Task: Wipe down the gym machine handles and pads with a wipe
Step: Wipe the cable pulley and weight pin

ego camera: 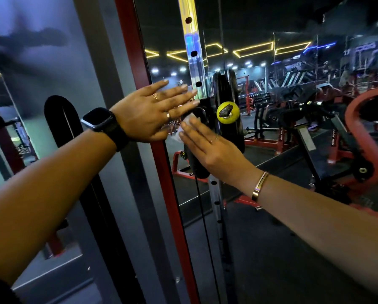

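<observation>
My left forearm (41, 194) lay closest, a dark smartwatch (99, 119) strapped at the wrist, and my right forearm (315, 216) came in from the other side with a gold bracelet (259, 186). My left hand (155, 113) was spread flat, fingers (179, 93) straight and together, pointing right toward the chrome upright (192, 47) with its row of holes; it gripped nothing. My right hand (212, 150) was flat too, its straight fingers (194, 130) aimed up and left and laid over the wipe (182, 132), not curled round it.

The wipe was a small crumpled white scrap showing at my right fingertips, just below my left palm, against the upper part of the black handle (197, 167). That handle hung nearly upright, long axis top to bottom, with a thin black cable (202, 216) dropping from its lower end. The wipe's longer side ran roughly along it.

Just right of my fingertips sat a yellow ball knob (227, 112) in front of a black pulley wheel (236, 132). A red frame post (169, 183) slanted down behind my left hand. White lettering on the black machine arm (333, 138) at right was too blurred to read.
</observation>
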The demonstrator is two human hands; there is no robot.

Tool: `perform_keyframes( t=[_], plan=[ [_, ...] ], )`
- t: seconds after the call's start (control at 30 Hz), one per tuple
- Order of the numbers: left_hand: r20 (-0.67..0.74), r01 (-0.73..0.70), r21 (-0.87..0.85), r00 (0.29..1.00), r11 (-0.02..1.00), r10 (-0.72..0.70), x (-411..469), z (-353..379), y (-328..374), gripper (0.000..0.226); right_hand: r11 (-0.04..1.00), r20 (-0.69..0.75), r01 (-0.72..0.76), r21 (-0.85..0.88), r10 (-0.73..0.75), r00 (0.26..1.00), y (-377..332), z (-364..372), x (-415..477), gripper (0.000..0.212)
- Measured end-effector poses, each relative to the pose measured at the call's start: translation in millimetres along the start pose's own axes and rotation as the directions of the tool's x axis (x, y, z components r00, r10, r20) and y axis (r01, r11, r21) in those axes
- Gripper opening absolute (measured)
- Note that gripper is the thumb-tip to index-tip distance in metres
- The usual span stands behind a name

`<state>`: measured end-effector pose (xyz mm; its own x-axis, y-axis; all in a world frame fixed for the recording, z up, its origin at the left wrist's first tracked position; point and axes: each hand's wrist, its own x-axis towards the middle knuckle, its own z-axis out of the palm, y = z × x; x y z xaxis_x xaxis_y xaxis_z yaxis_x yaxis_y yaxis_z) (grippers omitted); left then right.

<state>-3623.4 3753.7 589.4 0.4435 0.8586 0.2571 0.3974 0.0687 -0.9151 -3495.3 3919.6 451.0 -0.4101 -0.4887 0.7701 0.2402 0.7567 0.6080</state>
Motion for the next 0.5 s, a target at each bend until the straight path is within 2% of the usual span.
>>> perform_keyframes(
  t=[0.07,0.13,0.2,0.33,0.4,0.5],
  plan=[
    [0.025,-0.027,0.039,0.999,0.999,0.026,2,-2,-1,0.065,0.991,-0.016,-0.127,0.030,0.127,0.992,-3,0,14,0.042],
    [0.028,-0.033,0.064,0.999,0.997,0.032,3,-3,-2,0.064,0.981,-0.023,-0.185,0.053,0.187,0.982,-16,-1,16,0.045],
    [0.024,-0.065,0.105,0.998,0.992,0.063,2,-2,-3,0.065,0.990,-0.010,-0.130,0.063,0.130,0.991,-29,2,-1,0.046],
    [0.052,-0.117,0.169,0.993,0.979,0.110,-1,-2,-7,0.079,0.979,0.091,0.194,-0.066,-0.188,0.978,-26,-6,-27,0.042],
    [0.050,-0.145,0.176,0.989,0.974,0.138,-2,-2,-10,0.078,0.979,0.043,0.192,-0.071,-0.189,0.981,-9,-8,-12,0.039],
    [0.030,-0.150,0.195,0.989,0.969,0.146,-1,1,-14,0.070,0.998,-0.078,0.058,-0.006,-0.058,0.995,10,-7,19,0.036]
  ],
)
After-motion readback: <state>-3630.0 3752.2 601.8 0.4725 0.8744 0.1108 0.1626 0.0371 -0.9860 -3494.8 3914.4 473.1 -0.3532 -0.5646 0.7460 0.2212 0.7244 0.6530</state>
